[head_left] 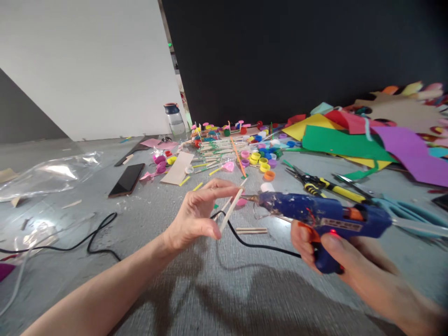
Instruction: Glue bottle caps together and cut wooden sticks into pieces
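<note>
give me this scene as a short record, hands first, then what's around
left hand: holds a pale stick
right hand: grips a blue glue gun
nozzle: close to the stick, contact unclear
picture left: phone, clear plastic
picture right: green paper sheet
farther back: bottle, colourful caps

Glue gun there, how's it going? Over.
Right hand gripping glue gun. Left hand holding pale stick, nozzle near its upper end. Black cord passing behind stick.
</note>
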{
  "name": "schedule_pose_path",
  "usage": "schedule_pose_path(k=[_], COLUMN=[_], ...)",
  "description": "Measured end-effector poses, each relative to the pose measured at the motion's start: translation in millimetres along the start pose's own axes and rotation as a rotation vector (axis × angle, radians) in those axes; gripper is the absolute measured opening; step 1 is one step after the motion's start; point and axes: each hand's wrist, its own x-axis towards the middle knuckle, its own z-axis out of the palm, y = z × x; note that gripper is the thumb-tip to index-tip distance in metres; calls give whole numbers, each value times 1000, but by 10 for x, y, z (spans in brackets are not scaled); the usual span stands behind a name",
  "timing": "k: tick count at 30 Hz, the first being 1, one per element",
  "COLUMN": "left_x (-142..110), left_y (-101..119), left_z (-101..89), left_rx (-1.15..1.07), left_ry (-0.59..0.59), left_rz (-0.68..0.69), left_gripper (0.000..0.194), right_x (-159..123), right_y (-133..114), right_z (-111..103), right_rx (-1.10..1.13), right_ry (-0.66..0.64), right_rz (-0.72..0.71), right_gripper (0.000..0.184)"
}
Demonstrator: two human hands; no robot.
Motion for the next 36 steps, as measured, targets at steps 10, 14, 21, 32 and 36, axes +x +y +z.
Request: schedule_pose_path(k=[10,14,21,32,36], left_x=[-11,-2,-1,-1,-1], left_y=[-25,-27,-44,-56,-62], left_z=[-16,-24,-40,-63,-69], left_rx=[10,22,27,89,98], left_ry=[-3,-5,-21,-4,-14], left_rz=[-8,8,26,31,56], left_gripper=[74,73,73,73,74], right_x=[-8,-15,-10,-15,-11], right_y=[-4,13,-29,-39,-38], right_z=[3,-19,-7,-8,2], right_rx=[-23,-68,-52,-172,-176], right_ry=[-30,-49,-19,-85,-69], right_rz=[-8,-25,-16,-87,-83], right_gripper=[26,26,28,32,30])
